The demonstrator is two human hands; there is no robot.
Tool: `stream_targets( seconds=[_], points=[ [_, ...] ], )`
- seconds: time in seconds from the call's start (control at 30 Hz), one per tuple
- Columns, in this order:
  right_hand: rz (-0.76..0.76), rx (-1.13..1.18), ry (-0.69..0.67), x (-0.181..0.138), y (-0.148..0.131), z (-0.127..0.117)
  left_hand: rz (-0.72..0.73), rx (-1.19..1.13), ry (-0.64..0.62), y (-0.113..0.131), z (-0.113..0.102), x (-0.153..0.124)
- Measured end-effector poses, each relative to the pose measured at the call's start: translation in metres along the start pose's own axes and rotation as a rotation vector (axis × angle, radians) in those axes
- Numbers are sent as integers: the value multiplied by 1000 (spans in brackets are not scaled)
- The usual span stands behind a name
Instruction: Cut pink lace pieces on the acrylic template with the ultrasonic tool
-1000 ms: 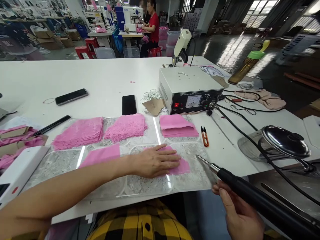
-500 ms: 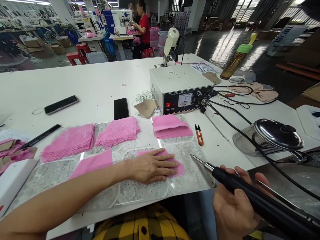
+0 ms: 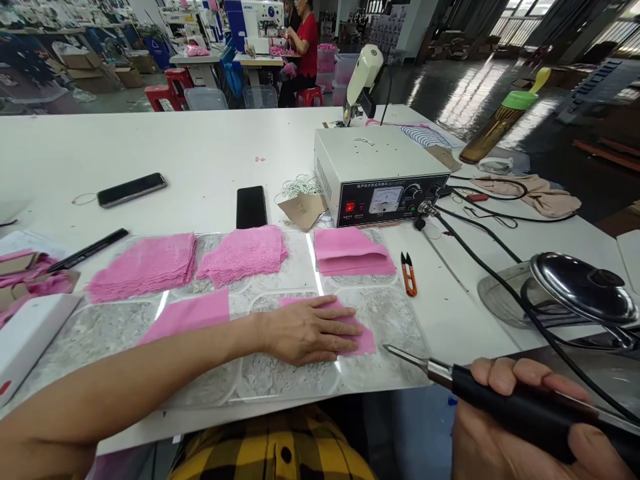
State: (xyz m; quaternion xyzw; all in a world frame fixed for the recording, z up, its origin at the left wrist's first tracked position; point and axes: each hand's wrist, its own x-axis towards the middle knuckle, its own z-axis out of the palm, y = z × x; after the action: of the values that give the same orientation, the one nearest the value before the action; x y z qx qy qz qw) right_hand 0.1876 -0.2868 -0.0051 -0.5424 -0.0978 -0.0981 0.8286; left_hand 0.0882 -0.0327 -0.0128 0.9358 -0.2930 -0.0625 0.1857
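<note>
My left hand (image 3: 313, 331) lies flat with fingers spread, pressing a piece of pink fabric (image 3: 364, 341) onto the grey marble-patterned mat (image 3: 285, 383). Its palm hides much of that piece. At lower right, my right hand (image 3: 500, 427) is wrapped round a black-handled tool (image 3: 520, 403) with a pointed metal tip. The tip hovers or rests just right of the fabric; contact cannot be made out. A thin metal strip shows along the handle, partly hidden by the fingers. Another pink piece (image 3: 193, 315) lies partly under my left forearm.
Pink fabric stacks (image 3: 145, 267), (image 3: 245, 257) and folded pink fabric (image 3: 353, 252) line the mat's back. Orange thread snips (image 3: 409, 275) lie right of them. Behind stands a white control box (image 3: 385, 163) with black cables. A glass pot with a lid (image 3: 587, 287) sits at right.
My right hand's fingers, looser before, now wrap the handle, and the tool lies somewhat flatter. My left hand stays on the fabric. The whole view has shifted slightly.
</note>
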Motion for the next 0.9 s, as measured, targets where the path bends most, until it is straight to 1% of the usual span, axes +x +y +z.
stream_targets(
  seconds=[0.07,0.17,0.4,0.6,0.77,0.9],
  points=[
    [7,4,-45,-2,0,0,4,-2,17,0,0,0],
    [24,0,-67,-4,1,5,6,-12,48,0,1,0],
    [29,-88,-47,-4,-1,16,13,5,42,0,1,0],
    [50,-66,-19,-4,-1,18,17,-4,68,1,0,0],
    [26,-120,-44,-4,-2,21,21,0,65,0,1,0],
    [34,-91,-26,-5,-1,21,31,20,81,-1,3,0]
  ],
)
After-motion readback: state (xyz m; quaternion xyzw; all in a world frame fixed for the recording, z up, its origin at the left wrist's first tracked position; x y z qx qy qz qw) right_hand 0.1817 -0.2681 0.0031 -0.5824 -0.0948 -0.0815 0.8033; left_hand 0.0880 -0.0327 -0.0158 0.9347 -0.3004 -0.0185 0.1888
